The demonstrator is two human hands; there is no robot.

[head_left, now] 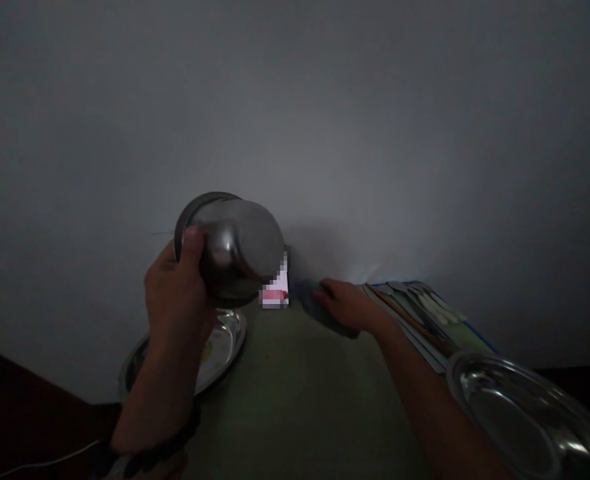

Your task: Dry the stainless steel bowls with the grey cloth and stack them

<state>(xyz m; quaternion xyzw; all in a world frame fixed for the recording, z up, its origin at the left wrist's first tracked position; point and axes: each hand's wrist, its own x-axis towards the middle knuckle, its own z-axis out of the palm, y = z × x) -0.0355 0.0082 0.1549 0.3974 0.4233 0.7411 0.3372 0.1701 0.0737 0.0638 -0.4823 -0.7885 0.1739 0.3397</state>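
My left hand grips a shiny steel bowl by its rim and holds it tilted in the air above a steel plate on the table's left edge. My right hand reaches forward and rests on a dark grey cloth lying on the greenish table; the fingers lie over the cloth, curled a little onto it.
Several utensils lie on a tray at the right by the wall. A large steel plate sits at the near right. A small pink and white item stands by the wall. A plain grey wall backs the table.
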